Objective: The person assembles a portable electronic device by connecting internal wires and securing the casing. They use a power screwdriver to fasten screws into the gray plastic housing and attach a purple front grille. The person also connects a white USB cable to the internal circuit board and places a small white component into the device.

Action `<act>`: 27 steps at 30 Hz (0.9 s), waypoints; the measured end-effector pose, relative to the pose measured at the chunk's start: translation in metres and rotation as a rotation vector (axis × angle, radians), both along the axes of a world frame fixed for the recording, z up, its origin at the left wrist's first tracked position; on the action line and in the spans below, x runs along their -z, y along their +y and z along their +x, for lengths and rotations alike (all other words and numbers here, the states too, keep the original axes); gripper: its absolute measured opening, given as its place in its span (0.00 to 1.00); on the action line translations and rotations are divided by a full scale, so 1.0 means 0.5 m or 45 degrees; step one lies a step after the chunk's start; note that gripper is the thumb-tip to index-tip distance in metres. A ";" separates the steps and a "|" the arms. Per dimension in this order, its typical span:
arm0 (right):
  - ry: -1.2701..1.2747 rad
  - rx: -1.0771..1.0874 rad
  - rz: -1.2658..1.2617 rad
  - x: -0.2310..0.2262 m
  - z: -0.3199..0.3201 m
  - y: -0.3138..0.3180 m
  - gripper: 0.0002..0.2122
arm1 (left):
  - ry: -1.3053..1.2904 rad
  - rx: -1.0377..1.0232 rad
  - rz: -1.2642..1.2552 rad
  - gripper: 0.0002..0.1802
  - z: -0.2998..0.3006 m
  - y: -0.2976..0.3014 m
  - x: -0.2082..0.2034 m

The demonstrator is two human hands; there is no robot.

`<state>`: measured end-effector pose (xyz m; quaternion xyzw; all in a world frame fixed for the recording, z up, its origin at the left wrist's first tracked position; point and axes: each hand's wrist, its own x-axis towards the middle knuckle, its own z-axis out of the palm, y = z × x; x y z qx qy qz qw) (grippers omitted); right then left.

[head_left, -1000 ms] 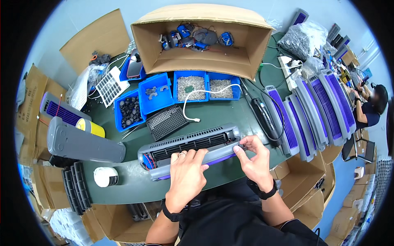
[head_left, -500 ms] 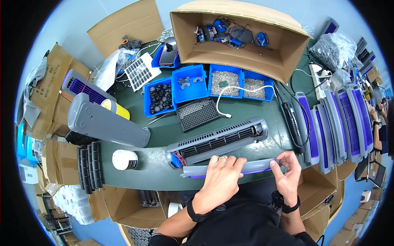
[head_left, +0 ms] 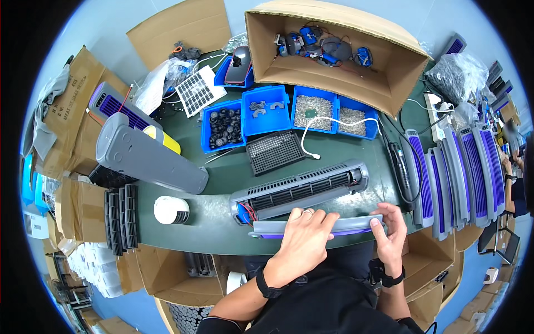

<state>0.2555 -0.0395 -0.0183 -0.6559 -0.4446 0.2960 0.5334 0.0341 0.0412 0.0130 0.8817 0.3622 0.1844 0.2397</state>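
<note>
At the table's near edge I hold a long grey front cover with a purple grille (head_left: 350, 224), tilted so that mostly its grey side shows. My left hand (head_left: 307, 236) is closed over its middle, fingers draped across the top. The cover's right end is pinched between the thumb and fingers of my right hand (head_left: 389, 231). Just beyond it lies an open grey tower fan housing (head_left: 300, 189), its black slotted fan wheel exposed. Red wires and a blue part sit at the housing's left end. The cover overlaps the housing's near side in view; whether they touch I cannot tell.
Left stand a grey tower body (head_left: 150, 153), a white tub (head_left: 171, 210) and black fan wheels (head_left: 121, 220). Behind are blue bins of screws (head_left: 315, 113), a black grid tray (head_left: 275, 152) and an open carton (head_left: 339, 78). Purple-grilled covers (head_left: 473, 172) line the right, beside a black electric screwdriver (head_left: 399, 167).
The whole view has shifted slightly, so most things sit a little further right. Both hands keep their hold on the cover, which has barely turned.
</note>
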 end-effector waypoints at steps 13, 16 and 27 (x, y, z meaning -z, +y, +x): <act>0.029 -0.103 0.021 0.051 0.004 -0.002 0.10 | -0.001 -0.005 -0.002 0.21 -0.002 -0.002 0.001; 0.056 -0.112 0.053 0.055 0.007 0.000 0.10 | -0.003 -0.005 -0.005 0.21 0.000 -0.002 0.002; 0.123 -0.111 0.030 0.046 0.003 -0.002 0.10 | 0.021 0.002 -0.013 0.22 0.000 -0.002 0.001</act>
